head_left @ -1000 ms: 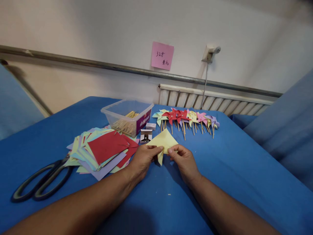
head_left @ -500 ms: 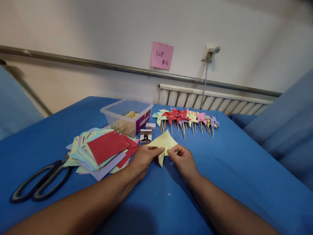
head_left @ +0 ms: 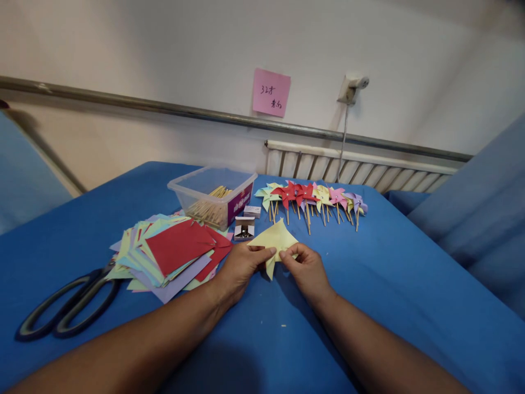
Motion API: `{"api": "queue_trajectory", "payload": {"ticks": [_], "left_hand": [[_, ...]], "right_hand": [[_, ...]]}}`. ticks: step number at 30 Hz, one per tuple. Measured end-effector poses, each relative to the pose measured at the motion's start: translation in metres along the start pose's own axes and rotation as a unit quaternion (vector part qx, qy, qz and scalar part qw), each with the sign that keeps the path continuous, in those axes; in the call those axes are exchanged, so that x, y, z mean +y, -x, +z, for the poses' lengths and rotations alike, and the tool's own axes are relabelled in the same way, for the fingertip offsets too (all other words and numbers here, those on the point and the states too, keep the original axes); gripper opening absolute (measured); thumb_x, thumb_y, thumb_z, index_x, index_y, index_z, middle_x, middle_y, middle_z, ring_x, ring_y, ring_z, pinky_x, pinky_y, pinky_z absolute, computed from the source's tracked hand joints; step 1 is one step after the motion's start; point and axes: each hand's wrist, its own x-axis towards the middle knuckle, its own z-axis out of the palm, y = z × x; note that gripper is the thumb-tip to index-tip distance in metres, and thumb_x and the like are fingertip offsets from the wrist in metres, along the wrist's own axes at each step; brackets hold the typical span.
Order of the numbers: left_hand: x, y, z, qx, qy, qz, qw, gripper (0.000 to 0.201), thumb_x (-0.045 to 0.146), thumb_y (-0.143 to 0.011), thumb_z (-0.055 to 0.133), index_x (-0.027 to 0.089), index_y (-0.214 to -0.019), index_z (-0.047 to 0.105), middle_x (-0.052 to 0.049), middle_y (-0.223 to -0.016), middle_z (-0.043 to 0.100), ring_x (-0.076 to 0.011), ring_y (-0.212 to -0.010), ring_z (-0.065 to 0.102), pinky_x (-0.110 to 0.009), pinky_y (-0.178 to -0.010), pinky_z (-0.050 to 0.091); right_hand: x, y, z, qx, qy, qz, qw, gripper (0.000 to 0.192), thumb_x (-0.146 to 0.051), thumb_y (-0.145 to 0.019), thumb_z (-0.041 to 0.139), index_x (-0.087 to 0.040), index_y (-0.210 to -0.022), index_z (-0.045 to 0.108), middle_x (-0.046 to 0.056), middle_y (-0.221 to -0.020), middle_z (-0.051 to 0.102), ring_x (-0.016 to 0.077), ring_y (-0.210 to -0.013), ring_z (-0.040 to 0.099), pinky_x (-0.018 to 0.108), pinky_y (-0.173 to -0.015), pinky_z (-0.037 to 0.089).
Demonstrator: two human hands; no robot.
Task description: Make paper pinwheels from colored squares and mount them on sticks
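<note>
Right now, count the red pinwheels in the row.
2: both red pinwheels sit side by side left of the middle of the row of pinwheels. Overlapping paper may hide another.

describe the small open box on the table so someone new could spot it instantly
Start at the clear plastic tub of wooden sticks near the far edge of the blue table. Just right of its front corner, beyond the yellow paper pinched between the left hand and right hand, sits the small open box. Its white flap stands up, showing dark metal bits; the closed box behind shows none.
</note>
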Motion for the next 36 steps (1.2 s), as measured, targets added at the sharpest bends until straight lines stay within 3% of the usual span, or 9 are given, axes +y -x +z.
{"api": "queue_trajectory", "payload": {"ticks": [13,22,36], "left_hand": [[0.0041,0.0028,0.0035,0.004,0.016,-0.011,1.0,0.022,0.027,-0.056,0.079,0.014,-0.058,0.06,0.002,-0.05,0.057,-0.0091,-0.044,0.047,-0.023,-0.047,0.036],[0.0026,0.003,0.0029,0.003,0.008,-0.011,1.0,0.021,0.03,-0.059,0.076,0.014,-0.059,0.062,0.0,-0.053,0.06,-0.0106,-0.047,0.05,-0.024,-0.049,0.037],[0.0011,0.001,0.0015,-0.007,-0.005,0.002,1.0,0.026,0.031,-0.062,0.074,0.015,-0.051,0.057,0.003,-0.046,0.051,-0.0079,-0.042,0.042,-0.023,-0.047,0.032]], "right_hand": [[0.0035,-0.0011,-0.0008,-0.011,-0.005,0.007,1.0,0.025,-0.039,-0.07,0.066,-0.018,-0.063,0.055,-0.006,-0.05,0.046,0.0077,-0.045,0.034,0.022,-0.046,0.027],[0.0016,-0.0009,-0.0004,-0.009,-0.018,0.01,1.0,0.025,-0.04,-0.07,0.066,-0.018,-0.064,0.055,-0.005,-0.051,0.05,0.008,-0.045,0.037,0.022,-0.045,0.029],[0.0013,-0.0018,-0.0006,-0.004,-0.012,0.012,1.0,0.027,-0.041,-0.069,0.066,-0.018,-0.063,0.054,-0.006,-0.048,0.047,0.0077,-0.043,0.035,0.022,-0.044,0.027]]}}
